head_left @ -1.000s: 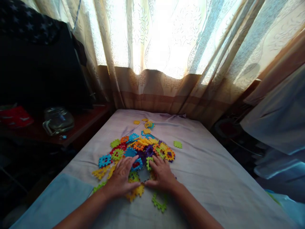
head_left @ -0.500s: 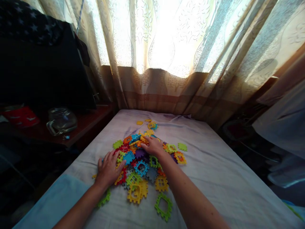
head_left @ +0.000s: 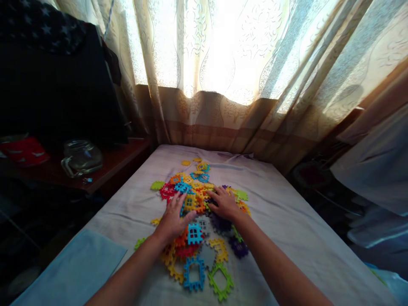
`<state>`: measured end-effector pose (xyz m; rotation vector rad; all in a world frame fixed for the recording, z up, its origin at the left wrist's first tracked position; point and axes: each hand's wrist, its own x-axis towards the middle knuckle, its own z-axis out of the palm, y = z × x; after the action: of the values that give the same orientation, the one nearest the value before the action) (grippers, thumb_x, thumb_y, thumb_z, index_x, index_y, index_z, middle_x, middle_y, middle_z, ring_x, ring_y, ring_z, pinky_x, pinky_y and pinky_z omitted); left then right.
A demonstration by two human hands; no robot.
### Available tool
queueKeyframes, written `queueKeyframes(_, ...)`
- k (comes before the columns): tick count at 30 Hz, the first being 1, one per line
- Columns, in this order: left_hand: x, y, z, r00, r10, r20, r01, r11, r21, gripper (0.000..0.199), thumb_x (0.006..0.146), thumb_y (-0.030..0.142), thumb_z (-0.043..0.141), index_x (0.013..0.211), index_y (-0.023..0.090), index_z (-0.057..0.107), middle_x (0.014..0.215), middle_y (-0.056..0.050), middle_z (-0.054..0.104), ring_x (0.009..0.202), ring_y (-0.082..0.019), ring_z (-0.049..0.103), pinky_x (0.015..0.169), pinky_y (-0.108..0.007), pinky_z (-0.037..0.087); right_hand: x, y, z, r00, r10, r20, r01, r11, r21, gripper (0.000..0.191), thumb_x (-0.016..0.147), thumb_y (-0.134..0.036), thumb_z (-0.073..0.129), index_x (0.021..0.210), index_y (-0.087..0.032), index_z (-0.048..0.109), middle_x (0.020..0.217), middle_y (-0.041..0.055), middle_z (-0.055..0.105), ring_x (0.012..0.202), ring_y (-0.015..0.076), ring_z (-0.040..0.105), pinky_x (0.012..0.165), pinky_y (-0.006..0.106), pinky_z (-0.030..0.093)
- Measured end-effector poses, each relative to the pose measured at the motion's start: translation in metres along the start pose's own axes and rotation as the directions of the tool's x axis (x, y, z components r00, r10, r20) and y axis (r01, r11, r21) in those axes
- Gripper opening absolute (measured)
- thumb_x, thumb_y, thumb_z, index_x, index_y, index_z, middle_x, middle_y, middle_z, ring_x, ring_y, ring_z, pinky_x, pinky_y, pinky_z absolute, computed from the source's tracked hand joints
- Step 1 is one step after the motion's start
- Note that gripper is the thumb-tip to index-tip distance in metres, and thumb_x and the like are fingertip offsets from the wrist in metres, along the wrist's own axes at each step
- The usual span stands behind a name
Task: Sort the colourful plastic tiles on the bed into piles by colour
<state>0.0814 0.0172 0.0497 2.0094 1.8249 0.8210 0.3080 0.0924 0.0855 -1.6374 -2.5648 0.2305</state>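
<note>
Colourful notched plastic pieces lie in a loose pile on the pale bedsheet. My left hand (head_left: 174,219) rests palm down on the pile's left side, fingers apart, close to a yellow window piece (head_left: 190,202). On the right side, my right hand (head_left: 225,205) touches the pile with its fingers spread, beside orange and dark purple pieces. Nearer me are a light blue window piece (head_left: 194,233), a blue square frame (head_left: 194,273) and a green frame (head_left: 220,281). Whatever lies under my palms is hidden.
A light blue sheet (head_left: 73,267) lies at the front left. Beyond the left edge, a desk (head_left: 111,163) holds a glass jug (head_left: 82,158), a red container (head_left: 25,151) and a dark screen (head_left: 57,93). Curtains (head_left: 210,114) hang behind the cloth-covered surface (head_left: 287,238).
My left hand has moved right and forward onto the pile. My right hand has shifted right and slightly nearer. Pieces between them have been spread and rearranged, some now nearer me.
</note>
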Motion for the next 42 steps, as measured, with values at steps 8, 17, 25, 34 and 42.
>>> queueKeyframes(8, -0.095, 0.002, -0.006, 0.88, 0.335, 0.337, -0.4, 0.906, 0.142, 0.118, 0.05, 0.077, 0.074, 0.151, 0.045, 0.022, 0.162, -0.011, 0.021, 0.144, -0.047, 0.022, 0.107, -0.079, 0.011, -0.08, 0.019, 0.038, 0.94, 0.279, -0.199, -0.268, 0.96, 0.081, 0.066, 0.085, -0.055, 0.056, 0.144, -0.029, 0.045, 0.155, 0.0155, 0.032, 0.142, 0.0396, 0.027, 0.106, 0.065, 0.026)
queueKeyframes(17, -0.023, 0.017, 0.016, 0.985, 0.145, 0.097, -0.169, 0.932, 0.321, 0.084, 0.072, 0.055, 0.071, 0.146, 0.03, 0.041, 0.156, -0.015, 0.035, 0.144, -0.039, 0.027, 0.113, -0.07, 0.004, -0.044, -0.018, 0.042, 0.965, 0.179, -0.189, -0.131, 0.961, 0.243, 0.068, 0.089, -0.052, 0.053, 0.148, -0.02, 0.042, 0.156, 0.0175, 0.032, 0.143, 0.032, 0.03, 0.114, 0.05, 0.028)
queueKeyframes(25, -0.068, -0.052, -0.014, 0.984, 0.178, 0.01, -0.166, 0.893, 0.419, 0.086, 0.078, 0.066, 0.057, 0.151, 0.029, 0.032, 0.155, -0.013, 0.037, 0.143, -0.037, 0.031, 0.115, -0.065, 0.01, -0.142, 0.005, 0.04, 0.923, -0.383, 0.032, 0.371, 0.91, 0.187, 0.11, 0.061, -0.08, 0.067, 0.153, -0.036, 0.027, 0.162, 0.0136, 0.017, 0.146, 0.0405, 0.019, 0.115, 0.065, 0.012)
queueKeyframes(34, -0.044, -0.035, 0.004, 0.943, 0.25, -0.22, -0.145, 0.903, 0.404, 0.061, 0.092, 0.054, 0.043, 0.144, 0.023, 0.043, 0.149, -0.015, 0.046, 0.138, -0.03, 0.04, 0.114, -0.061, 0.02, -0.047, -0.003, 0.069, 0.894, -0.241, -0.377, 0.256, 0.967, -0.012, 0.079, 0.081, -0.068, 0.057, 0.146, -0.024, 0.045, 0.154, 0.0194, 0.035, 0.141, 0.0383, 0.031, 0.112, 0.064, 0.022)
queueKeyframes(42, -0.035, -0.077, -0.01, 0.913, 0.087, -0.399, -0.003, 0.979, 0.206, 0.053, 0.092, 0.056, 0.039, 0.129, 0.022, 0.058, 0.13, -0.013, 0.064, 0.123, -0.029, 0.057, 0.112, -0.055, 0.032, 0.002, 0.099, 0.051, 0.681, 0.489, -0.544, -0.264, 0.858, 0.441, 0.057, 0.095, -0.049, 0.03, 0.126, -0.015, 0.063, 0.137, 0.0168, 0.056, 0.131, 0.028, 0.048, 0.11, 0.046, 0.035)
